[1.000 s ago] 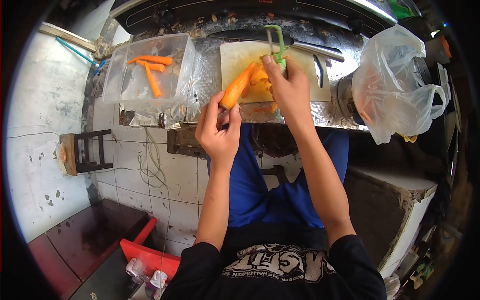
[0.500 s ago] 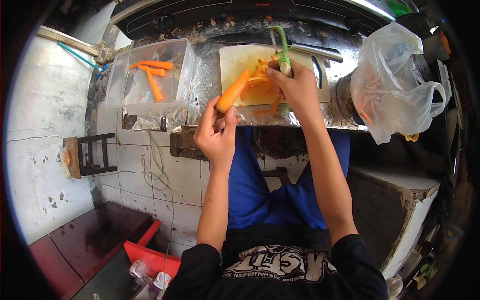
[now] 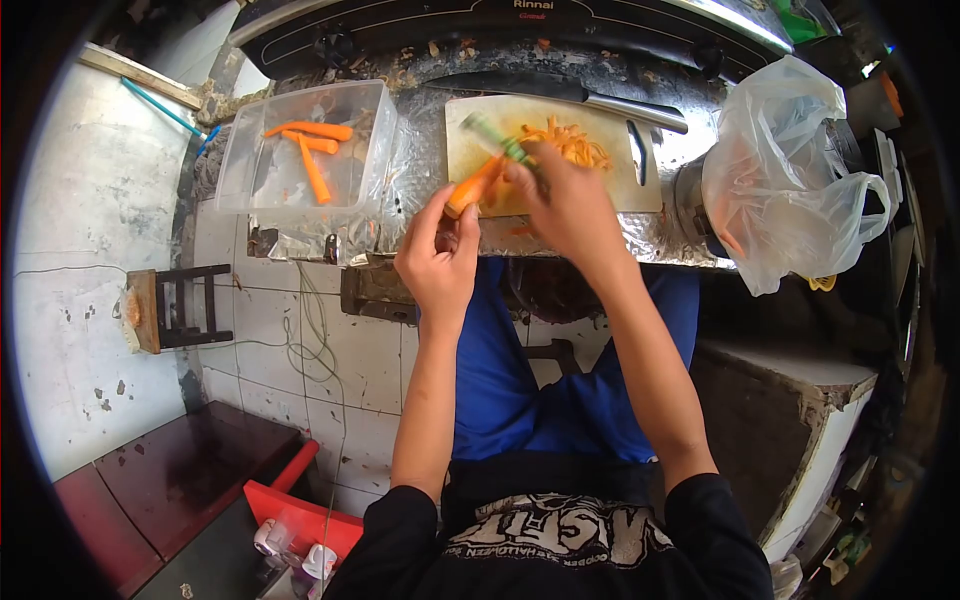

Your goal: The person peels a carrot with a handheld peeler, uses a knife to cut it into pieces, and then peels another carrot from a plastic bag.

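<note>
My left hand (image 3: 438, 255) grips the thick end of a carrot (image 3: 474, 188), which slants up to the right over the near left part of the cutting board (image 3: 470, 115). My right hand (image 3: 568, 205) is closed on a green peeler (image 3: 492, 135), blurred by motion, and lies over the carrot's upper end. Orange peelings (image 3: 575, 143) are heaped on the board beyond my right hand. Several peeled carrots (image 3: 314, 170) lie in a clear plastic box (image 3: 377, 150) at the left.
A large knife (image 3: 620, 108) lies along the board's far edge. Behind it stands a black stove (image 3: 430, 35). At the right a white plastic bag (image 3: 790, 180) rests beside a round metal container. A small stool (image 3: 150, 312) is on the left.
My right hand has moved left and turned the peeler onto the carrot, uncovering the heap of peelings. My left hand and the carrot have shifted slightly.
</note>
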Tool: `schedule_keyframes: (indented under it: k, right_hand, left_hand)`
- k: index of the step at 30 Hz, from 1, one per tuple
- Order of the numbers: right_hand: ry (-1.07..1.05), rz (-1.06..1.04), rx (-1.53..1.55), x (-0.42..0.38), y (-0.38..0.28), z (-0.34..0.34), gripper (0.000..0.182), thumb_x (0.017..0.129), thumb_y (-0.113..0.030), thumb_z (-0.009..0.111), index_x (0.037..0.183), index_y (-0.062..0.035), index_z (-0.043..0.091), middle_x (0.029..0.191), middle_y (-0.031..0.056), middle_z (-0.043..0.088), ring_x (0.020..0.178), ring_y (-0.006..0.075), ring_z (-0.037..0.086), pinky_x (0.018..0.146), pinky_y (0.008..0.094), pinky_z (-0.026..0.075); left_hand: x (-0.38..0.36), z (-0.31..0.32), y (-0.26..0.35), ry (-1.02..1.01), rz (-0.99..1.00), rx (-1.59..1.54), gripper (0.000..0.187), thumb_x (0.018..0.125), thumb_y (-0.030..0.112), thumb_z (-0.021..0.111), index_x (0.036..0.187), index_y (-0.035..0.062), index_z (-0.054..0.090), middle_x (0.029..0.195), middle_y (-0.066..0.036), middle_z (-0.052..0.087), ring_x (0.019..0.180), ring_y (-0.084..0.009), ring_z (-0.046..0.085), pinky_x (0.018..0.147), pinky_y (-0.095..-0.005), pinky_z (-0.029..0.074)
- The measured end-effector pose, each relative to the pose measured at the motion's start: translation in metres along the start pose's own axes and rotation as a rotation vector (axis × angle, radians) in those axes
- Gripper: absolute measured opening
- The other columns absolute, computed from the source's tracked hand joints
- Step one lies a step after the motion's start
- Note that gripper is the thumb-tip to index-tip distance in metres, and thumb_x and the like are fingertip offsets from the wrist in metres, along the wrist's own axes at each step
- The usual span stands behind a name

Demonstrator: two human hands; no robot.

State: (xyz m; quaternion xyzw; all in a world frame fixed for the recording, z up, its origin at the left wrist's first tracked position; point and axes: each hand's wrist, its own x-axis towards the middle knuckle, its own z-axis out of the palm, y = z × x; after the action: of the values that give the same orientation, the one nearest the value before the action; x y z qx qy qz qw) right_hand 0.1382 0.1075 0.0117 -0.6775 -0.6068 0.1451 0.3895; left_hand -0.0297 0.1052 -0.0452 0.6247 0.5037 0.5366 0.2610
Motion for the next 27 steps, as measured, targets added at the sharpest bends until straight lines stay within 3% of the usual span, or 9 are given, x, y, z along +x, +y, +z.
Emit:
schedule_keyframes:
  k: [3, 11, 13, 20, 22, 23, 25, 27]
  right_hand:
    - [-0.106, -0.212, 0.001, -0.015, -0.004, 0.011, 0.020, 0.098, -0.028, 0.061, 0.096, -0.0077, 0.062, 0.071, 0.0179, 0.067, 0.064, 0.0404, 0.066, 0.055, 0.0501, 0.052]
    - [-0.103, -0.146, -0.040, -0.016, -0.008, 0.020, 0.021, 0.099, -0.028, 0.060, 0.092, -0.0076, 0.062, 0.061, 0.0181, 0.063, 0.059, 0.0407, 0.065, 0.052, 0.0505, 0.051]
    - [-0.116, -0.155, -0.045, -0.014, -0.012, 0.019, 0.022, 0.099, -0.028, 0.060, 0.091, -0.0076, 0.061, 0.061, 0.0183, 0.063, 0.059, 0.0407, 0.065, 0.052, 0.0506, 0.051]
    - [-0.171, -0.153, -0.048, -0.027, -0.015, 0.013, 0.025, 0.098, -0.030, 0.060, 0.088, -0.0076, 0.062, 0.059, 0.0187, 0.062, 0.057, 0.0417, 0.064, 0.051, 0.0512, 0.051]
    - [-0.172, -0.139, -0.057, -0.025, -0.018, 0.016, 0.025, 0.098, -0.030, 0.061, 0.088, -0.0077, 0.063, 0.059, 0.0188, 0.062, 0.056, 0.0418, 0.064, 0.051, 0.0514, 0.051]
    - [-0.153, -0.126, -0.074, -0.024, -0.019, 0.018, 0.025, 0.098, -0.031, 0.060, 0.088, -0.0079, 0.063, 0.059, 0.0189, 0.062, 0.056, 0.0418, 0.064, 0.051, 0.0516, 0.051]
    - [-0.135, -0.109, -0.094, -0.019, -0.021, 0.021, 0.026, 0.098, -0.031, 0.060, 0.088, -0.0080, 0.063, 0.059, 0.0191, 0.062, 0.056, 0.0419, 0.064, 0.051, 0.0518, 0.051]
    - [-0.141, -0.064, -0.115, -0.011, -0.022, 0.024, 0.020, 0.096, -0.025, 0.064, 0.091, -0.0058, 0.065, 0.062, 0.0196, 0.063, 0.059, 0.0421, 0.063, 0.053, 0.0505, 0.049]
  left_hand:
    - [0.002, 0.003, -0.003, -0.015, -0.020, -0.034, 0.034, 0.093, 0.005, 0.071, 0.126, -0.0026, 0.065, 0.093, -0.006, 0.072, 0.077, -0.0065, 0.064, 0.063, -0.0208, 0.051]
    - [0.005, -0.005, -0.002, -0.106, -0.129, -0.162, 0.035, 0.089, 0.003, 0.073, 0.123, -0.0020, 0.066, 0.090, -0.010, 0.072, 0.076, -0.0122, 0.069, 0.063, -0.0267, 0.055]
    - [0.006, -0.004, -0.002, -0.069, -0.070, -0.102, 0.035, 0.093, 0.000, 0.068, 0.127, -0.0052, 0.063, 0.088, -0.005, 0.071, 0.070, -0.0042, 0.061, 0.059, -0.0207, 0.049]
    - [0.006, -0.001, -0.002, -0.036, 0.083, 0.064, 0.029, 0.091, -0.004, 0.068, 0.120, -0.0063, 0.066, 0.088, -0.009, 0.073, 0.070, -0.0082, 0.065, 0.058, -0.0224, 0.050]
    - [0.005, 0.002, -0.003, 0.023, 0.075, 0.045, 0.029, 0.086, -0.002, 0.072, 0.114, -0.0048, 0.065, 0.086, -0.014, 0.069, 0.068, -0.0239, 0.069, 0.064, -0.0333, 0.054]
    - [0.005, 0.003, -0.002, 0.020, 0.074, 0.045, 0.029, 0.086, -0.002, 0.072, 0.114, -0.0048, 0.065, 0.086, -0.014, 0.069, 0.068, -0.0239, 0.069, 0.064, -0.0333, 0.054]
    - [0.003, 0.004, 0.001, 0.053, 0.135, 0.138, 0.030, 0.088, -0.005, 0.071, 0.118, -0.0032, 0.068, 0.087, -0.011, 0.071, 0.069, -0.0105, 0.067, 0.057, -0.0261, 0.054]
    - [0.003, 0.004, 0.004, 0.055, 0.127, 0.112, 0.030, 0.088, -0.005, 0.071, 0.118, -0.0028, 0.068, 0.087, -0.011, 0.071, 0.070, -0.0108, 0.067, 0.056, -0.0261, 0.054]
